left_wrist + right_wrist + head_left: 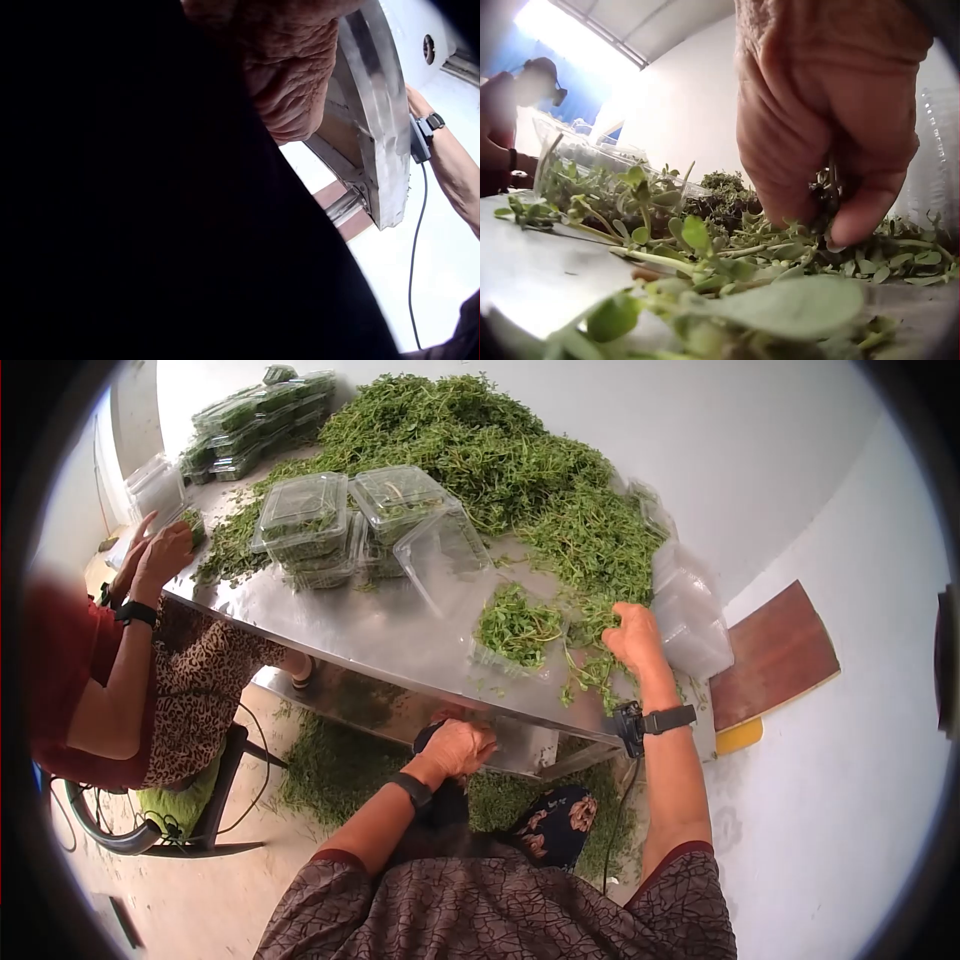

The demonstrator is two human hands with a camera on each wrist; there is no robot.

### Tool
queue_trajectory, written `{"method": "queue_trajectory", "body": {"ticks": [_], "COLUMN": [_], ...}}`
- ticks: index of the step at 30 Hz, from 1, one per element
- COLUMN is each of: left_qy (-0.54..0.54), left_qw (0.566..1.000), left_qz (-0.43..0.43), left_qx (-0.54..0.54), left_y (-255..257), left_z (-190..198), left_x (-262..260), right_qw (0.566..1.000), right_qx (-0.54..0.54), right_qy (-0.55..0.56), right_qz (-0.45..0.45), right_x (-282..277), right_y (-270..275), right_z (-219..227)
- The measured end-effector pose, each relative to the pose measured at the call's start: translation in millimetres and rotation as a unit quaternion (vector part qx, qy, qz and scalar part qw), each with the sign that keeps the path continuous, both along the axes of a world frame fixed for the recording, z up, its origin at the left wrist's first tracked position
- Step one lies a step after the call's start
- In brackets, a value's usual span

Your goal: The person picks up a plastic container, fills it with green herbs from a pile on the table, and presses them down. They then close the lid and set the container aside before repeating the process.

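Right hand (632,637) curled, sprigs of green herbs (590,622) pinched at pile's near fringe, close to bench (400,645) front edge. Open clamshell tray (518,630) just left, heaped with leafy stems. Bare steel seen between tray and closed trays (305,520). Stems lie tangled, no single direction. Left hand (458,746) fisted below bench edge; hold cannot be told.

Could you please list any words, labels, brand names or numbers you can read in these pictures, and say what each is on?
No text can be read in any of the three views.
The clear plastic boxes stacked on the metal table show no labels.
The black bands on the right hand's wrist and the left hand's wrist show no markings.
The board against the wall is plain.
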State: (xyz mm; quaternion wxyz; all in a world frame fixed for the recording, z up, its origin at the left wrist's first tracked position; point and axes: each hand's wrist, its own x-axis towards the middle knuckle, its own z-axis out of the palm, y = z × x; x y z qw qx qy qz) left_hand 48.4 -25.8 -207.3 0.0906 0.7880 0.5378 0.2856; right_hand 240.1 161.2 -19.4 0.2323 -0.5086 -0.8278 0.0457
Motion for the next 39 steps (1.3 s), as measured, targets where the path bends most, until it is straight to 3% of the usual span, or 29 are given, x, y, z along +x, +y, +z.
{"method": "queue_trajectory", "body": {"ticks": [1, 3, 4, 6, 10, 16, 17, 21, 30, 32, 34, 36, 38, 39], "left_qy": [0.004, -0.006, -0.014, -0.002, 0.005, -0.031, -0.03, -0.036, -0.04, -0.064, -0.14, -0.116, -0.111, -0.107], "left_qw": [1.0, 1.0, 1.0, 1.0, 1.0, 0.999, 0.999, 0.999, 0.998, 0.997, 0.989, 0.989, 0.975, 0.976], "left_qz": [-0.003, 0.001, 0.002, 0.004, 0.015, 0.005, 0.006, 0.014, 0.032, 0.015, -0.048, -0.077, -0.099, -0.101], "left_qx": [-0.002, 0.005, 0.009, 0.003, 0.003, 0.036, 0.035, 0.003, 0.02, 0.027, 0.022, 0.047, 0.165, 0.161], "left_y": [1, 3, 2, 3, 4, 4, 4, 0, -1, -6, -19, -31, -36, -39], "left_z": [-1, -5, -6, -4, -6, -12, -14, -1, -6, -3, 24, 66, 119, 138], "left_x": [0, 1, 2, 2, 5, 4, 4, 1, -6, -12, -15, -15, -13, -13], "right_qw": [1.0, 0.969, 0.969, 0.945, 0.922, 0.9, 0.918, 0.915, 0.956, 0.975, 0.967, 0.975, 0.974, 0.98], "right_qx": [0.001, -0.158, -0.158, -0.166, -0.194, -0.253, -0.255, -0.255, -0.096, -0.034, -0.034, -0.023, -0.054, 0.022], "right_qy": [-0.001, 0.189, 0.187, 0.283, 0.326, 0.332, 0.284, 0.303, 0.275, 0.221, 0.25, 0.221, 0.215, 0.195], "right_qz": [0.001, -0.034, -0.032, 0.01, 0.078, 0.129, 0.105, 0.073, 0.043, -0.016, -0.013, -0.029, -0.049, -0.02], "right_x": [0, 0, -2, -3, -21, -46, -47, -42, -3, 2, 8, 14, 13, 13], "right_y": [-2, -11, -16, -26, -55, -80, -85, -98, -95, -101, -104, -106, -111, -111], "right_z": [4, 23, 33, 51, 88, 87, 87, 81, 15, 3, -10, -22, -25, -30]}}
